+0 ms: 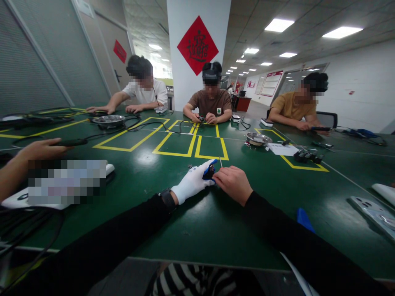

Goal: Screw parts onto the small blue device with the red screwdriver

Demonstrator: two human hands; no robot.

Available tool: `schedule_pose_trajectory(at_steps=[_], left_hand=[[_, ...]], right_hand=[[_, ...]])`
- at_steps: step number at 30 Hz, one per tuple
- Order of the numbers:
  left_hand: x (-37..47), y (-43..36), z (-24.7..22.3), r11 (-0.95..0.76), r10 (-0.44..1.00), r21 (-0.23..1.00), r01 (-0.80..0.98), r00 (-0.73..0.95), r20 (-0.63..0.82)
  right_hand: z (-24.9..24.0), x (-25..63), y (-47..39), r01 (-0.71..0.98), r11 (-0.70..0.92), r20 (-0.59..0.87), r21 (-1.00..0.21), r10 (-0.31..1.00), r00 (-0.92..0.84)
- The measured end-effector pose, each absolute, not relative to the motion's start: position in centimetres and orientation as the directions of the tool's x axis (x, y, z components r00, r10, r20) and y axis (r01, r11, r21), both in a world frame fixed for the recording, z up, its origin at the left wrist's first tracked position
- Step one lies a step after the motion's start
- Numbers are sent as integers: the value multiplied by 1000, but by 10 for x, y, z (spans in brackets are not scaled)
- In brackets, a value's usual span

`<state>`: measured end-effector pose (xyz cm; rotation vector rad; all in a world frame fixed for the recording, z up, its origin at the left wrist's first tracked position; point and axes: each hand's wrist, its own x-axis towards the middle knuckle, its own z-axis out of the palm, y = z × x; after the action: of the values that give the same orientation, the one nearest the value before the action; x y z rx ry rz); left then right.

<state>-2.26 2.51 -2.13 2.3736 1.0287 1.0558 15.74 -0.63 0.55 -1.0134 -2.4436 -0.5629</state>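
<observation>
Left hand, in a white glove with blue coating, has its fingers clamped around a small black part. Bare right hand is right beside it, fingers curled and closed on a thin rod that sticks up at the fingertips; can't tell if they also touch the part. Part is held just above the green desk, in from the near edge, about midway between left and right sides. The gloved hold looks meant to steady the part, leaving the bare fingers to manage the rod; coated glove probably adds grip. Part's details too small to read.

Toward the far right: metal bowl, white paper, and a cluster of black parts near the paper, likely grouped to stay within reach. Phone lies by the right edge. Yellow tape outlines rectangles beyond the hands, maybe to mark work spots. At the left side, a co-worker's hand holds a black handle, apart from the person's own hands. Three people sit across, along the far edge.
</observation>
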Motion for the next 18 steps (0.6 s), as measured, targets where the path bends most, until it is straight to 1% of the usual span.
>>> schedule_pose_trajectory(at_steps=[5,9,18], left_hand=[[-22,25,-22,-679,734,562,473,454,505],[-23,23,-19,-671,740,577,467,471,480],[-23,23,-18,-642,765,587,494,471,440]], right_hand=[[3,158,-6,740,660,566,133,562,-603],[2,161,-5,728,676,570,110,557,-604],[0,161,-5,743,669,573,-1,610,-548]])
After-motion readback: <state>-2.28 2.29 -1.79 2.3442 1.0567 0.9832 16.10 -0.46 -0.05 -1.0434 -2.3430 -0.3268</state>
